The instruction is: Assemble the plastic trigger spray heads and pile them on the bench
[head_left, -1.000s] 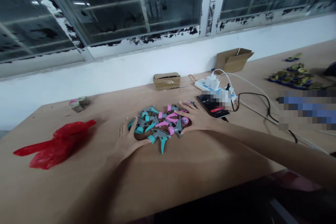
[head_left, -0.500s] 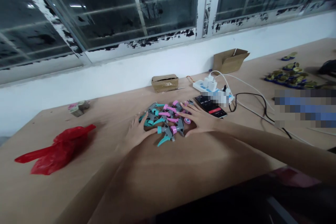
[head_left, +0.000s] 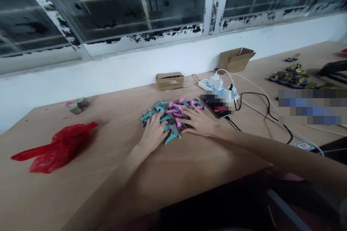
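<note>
Desk: findings

A red bag is lying leftmost. The left hand is partly covering sprayers mid-desk, fingers extended; the right hand is touching them, fingers spread. Beside that hand, a phone is lying.

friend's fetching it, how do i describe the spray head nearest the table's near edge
On the wooden table, find the spray heads by the left hand and right hand. Pick the grey one nearest the near edge: its teal trigger juts past its neighbours toward that edge.
</note>
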Motion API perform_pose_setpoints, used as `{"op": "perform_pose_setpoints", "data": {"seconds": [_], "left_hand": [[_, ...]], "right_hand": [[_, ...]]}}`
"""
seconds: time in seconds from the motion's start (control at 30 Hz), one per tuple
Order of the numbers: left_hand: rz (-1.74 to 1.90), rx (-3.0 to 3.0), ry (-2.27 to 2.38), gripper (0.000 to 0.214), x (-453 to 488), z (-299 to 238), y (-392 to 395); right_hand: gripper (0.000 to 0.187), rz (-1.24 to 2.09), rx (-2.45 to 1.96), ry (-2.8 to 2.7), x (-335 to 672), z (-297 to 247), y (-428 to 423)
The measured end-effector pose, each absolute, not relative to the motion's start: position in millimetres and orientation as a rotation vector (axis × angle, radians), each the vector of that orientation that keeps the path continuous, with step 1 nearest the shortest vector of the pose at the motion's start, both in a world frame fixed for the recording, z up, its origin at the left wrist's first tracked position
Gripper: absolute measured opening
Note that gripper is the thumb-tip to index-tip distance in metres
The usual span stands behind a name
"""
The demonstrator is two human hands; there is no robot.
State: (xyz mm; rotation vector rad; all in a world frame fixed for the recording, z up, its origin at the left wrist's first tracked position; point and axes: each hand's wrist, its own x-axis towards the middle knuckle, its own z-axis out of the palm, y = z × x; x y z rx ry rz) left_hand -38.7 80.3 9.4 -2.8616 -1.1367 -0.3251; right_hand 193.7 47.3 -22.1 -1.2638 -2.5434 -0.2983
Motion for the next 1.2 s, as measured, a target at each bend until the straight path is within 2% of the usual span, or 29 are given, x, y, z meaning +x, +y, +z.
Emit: {"op": "perform_pose_setpoints", "data": {"seconds": [0.2,0.37,0.5,0.77,0.93,1.03,1.2], "left_hand": [[-0.318,-2.944,-1.246,0.022,-62.7,30.9,51.8],[-0.712,-3.188,-1.383,0.023,-60.8,40.1,17.9],[-0.887,-3.336,-1.400,0.029,-34.7,33.1,4.1],[-0.888,-3.544,-1.405,0.033,4.9,27.4,-11.1],[-1.119,-3.700,-1.260,0.016,3.0,18.5,-13.9],[-1.232,-3.600,-1.376,0.018,5.2,10.8,-18.9],[-1.310,-3.457,-1.589,0.025,15.3,6.7,-32.0]], "right_hand": [[0.055,-0.247,-1.382,-2.444,191.1,1.0,31.8],[0.052,-0.031,-1.356,-2.303,174.4,28.2,-25.7],[0.057,0.083,-1.349,-2.223,161.9,24.7,-56.0],[0.025,0.212,-1.442,-1.993,169.8,-18.1,-67.9],[0.021,0.508,-1.391,-1.867,187.1,-11.0,-71.0],[0.025,0.667,-1.338,-1.877,193.2,-6.4,-70.0],[0.042,0.597,-1.309,-1.835,191.2,-7.0,-68.5]]}}
